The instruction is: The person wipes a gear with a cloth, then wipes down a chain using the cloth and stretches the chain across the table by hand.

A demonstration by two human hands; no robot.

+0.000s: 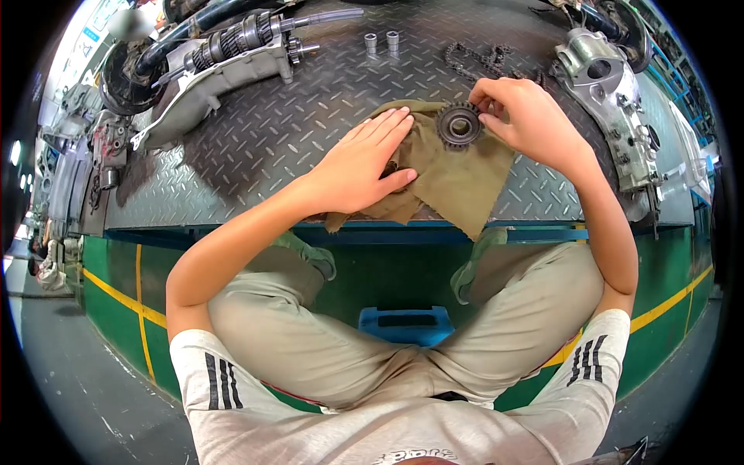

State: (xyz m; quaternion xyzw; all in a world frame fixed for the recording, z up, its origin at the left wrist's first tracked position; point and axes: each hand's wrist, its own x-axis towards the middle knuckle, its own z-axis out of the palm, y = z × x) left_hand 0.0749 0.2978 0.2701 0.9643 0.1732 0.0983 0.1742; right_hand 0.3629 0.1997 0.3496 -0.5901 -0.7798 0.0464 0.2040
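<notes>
A dark toothed gear (459,125) with a hollow hub sits over an olive-brown cloth (474,180) on the metal bench. My right hand (528,120) pinches the gear's right rim between thumb and fingers. On the cloth's left part, my left hand (369,159) lies flat, fingers stretched out and thumb apart. A small dark spot or part shows between its thumb and forefinger, too little of it to name. The cloth is creased, and its ragged lower corners hang over the bench's front edge.
A gear shaft assembly (236,43) rests on a grey metal housing (209,89) at the back left. Two sockets (393,41) stand at the back, with a chain (484,58) to their right. Another metal casing (612,108) lies at the right. A blue stool (407,324) is below.
</notes>
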